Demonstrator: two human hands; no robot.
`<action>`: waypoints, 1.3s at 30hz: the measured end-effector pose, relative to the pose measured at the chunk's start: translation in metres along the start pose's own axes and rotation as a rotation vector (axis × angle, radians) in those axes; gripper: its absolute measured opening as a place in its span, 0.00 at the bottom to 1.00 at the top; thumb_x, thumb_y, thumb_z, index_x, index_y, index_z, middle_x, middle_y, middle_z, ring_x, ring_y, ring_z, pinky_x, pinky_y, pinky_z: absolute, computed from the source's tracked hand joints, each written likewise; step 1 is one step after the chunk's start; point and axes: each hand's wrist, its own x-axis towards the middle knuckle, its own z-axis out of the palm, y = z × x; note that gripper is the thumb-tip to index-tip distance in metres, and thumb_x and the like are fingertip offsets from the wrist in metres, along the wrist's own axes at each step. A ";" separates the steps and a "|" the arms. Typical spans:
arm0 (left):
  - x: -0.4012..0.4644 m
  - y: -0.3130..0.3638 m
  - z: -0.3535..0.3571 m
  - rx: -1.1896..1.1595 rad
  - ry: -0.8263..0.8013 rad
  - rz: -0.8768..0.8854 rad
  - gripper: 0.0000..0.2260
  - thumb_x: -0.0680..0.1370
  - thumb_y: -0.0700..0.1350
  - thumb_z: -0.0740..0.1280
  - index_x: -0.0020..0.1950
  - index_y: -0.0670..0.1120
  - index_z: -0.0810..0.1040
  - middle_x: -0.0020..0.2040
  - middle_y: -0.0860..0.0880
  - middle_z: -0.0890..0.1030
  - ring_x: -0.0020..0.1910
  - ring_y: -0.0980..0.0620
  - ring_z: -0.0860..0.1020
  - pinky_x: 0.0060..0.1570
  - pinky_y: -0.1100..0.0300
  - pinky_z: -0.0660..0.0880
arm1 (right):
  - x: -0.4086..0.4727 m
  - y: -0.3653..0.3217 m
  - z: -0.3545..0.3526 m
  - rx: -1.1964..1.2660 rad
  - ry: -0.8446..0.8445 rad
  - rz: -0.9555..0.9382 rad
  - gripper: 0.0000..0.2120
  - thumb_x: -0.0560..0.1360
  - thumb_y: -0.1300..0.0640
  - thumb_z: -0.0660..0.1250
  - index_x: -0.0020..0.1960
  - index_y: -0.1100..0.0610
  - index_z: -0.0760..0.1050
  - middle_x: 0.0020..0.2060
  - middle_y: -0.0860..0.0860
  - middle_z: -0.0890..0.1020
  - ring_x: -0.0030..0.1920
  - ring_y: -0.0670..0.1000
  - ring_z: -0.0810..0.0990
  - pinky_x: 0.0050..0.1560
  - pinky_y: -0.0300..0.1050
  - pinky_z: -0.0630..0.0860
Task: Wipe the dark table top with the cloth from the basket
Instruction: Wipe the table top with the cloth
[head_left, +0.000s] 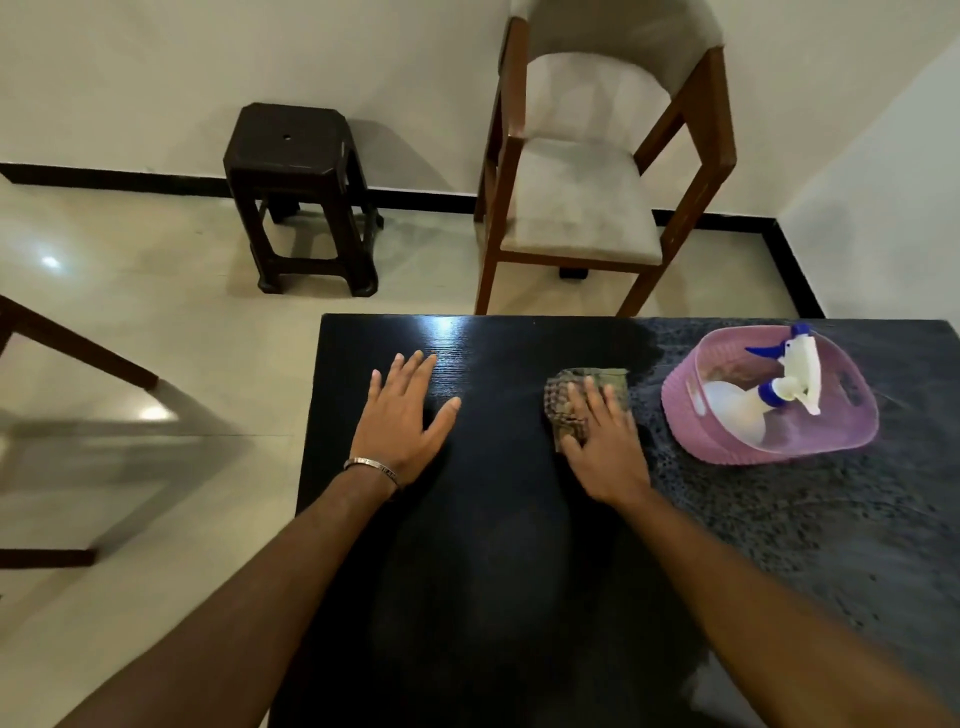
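Note:
The dark table top (493, 545) fills the lower right of the head view. A checked greenish cloth (571, 395) lies folded on it near the far edge. My right hand (605, 441) presses flat on the cloth, fingers spread over it. My left hand (408, 421) rests flat on the bare table to the left, fingers apart, a metal bangle on the wrist. The table's right part looks speckled with droplets; the left part is smooth and glossy. A pink basket (691, 415) stands to the right of the cloth.
Inside the basket lie two white spray bottles (795, 379) with blue nozzles. Beyond the table's far edge stand a wooden chair (582, 208) with a pale seat and a dark plastic stool (301, 192). Another wooden chair frame (67, 343) is at the left.

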 end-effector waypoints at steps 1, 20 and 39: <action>-0.005 0.001 0.000 -0.002 -0.005 0.002 0.35 0.76 0.66 0.45 0.78 0.49 0.56 0.79 0.49 0.57 0.79 0.50 0.49 0.77 0.47 0.44 | -0.002 -0.001 0.000 -0.004 -0.012 0.074 0.34 0.80 0.46 0.56 0.81 0.48 0.45 0.81 0.49 0.46 0.80 0.55 0.42 0.79 0.59 0.42; -0.076 0.047 0.019 0.027 -0.068 0.040 0.29 0.80 0.61 0.53 0.79 0.49 0.55 0.79 0.49 0.56 0.79 0.50 0.49 0.77 0.48 0.44 | -0.151 0.094 0.009 0.096 -0.041 0.370 0.34 0.81 0.47 0.56 0.81 0.45 0.41 0.81 0.48 0.44 0.80 0.54 0.40 0.79 0.59 0.43; -0.194 0.170 0.098 0.073 -0.116 0.032 0.31 0.80 0.62 0.52 0.79 0.49 0.54 0.80 0.49 0.52 0.79 0.50 0.45 0.77 0.49 0.43 | -0.332 0.213 0.048 0.089 -0.053 0.173 0.39 0.72 0.40 0.51 0.81 0.47 0.48 0.81 0.48 0.48 0.80 0.55 0.45 0.77 0.61 0.48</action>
